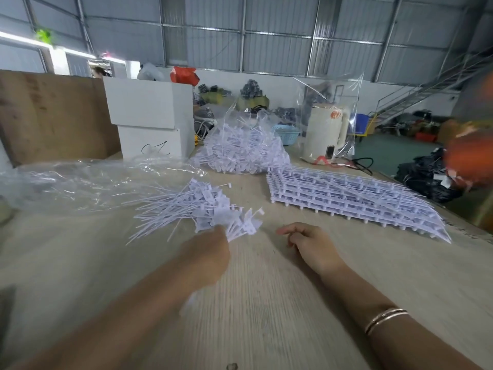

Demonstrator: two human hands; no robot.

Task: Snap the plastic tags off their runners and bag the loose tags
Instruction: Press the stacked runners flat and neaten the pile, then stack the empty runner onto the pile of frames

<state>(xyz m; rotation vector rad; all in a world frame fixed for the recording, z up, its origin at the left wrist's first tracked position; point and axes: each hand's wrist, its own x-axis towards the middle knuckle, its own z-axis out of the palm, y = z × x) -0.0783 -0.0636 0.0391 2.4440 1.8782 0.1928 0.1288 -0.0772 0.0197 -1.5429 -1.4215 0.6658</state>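
Left grip (pixel 210 249) round loose tags (pixel 186 206), runner stack (pixel 346 198) well right.

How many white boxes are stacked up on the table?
2. The upper white box sits on the lower white box, at the table's far left, beside the filled bag of tags. Others may be hidden behind.

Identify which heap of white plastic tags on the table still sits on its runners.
The flat stacked white tag grids at right, beyond the right hand; the other two heaps are loose.
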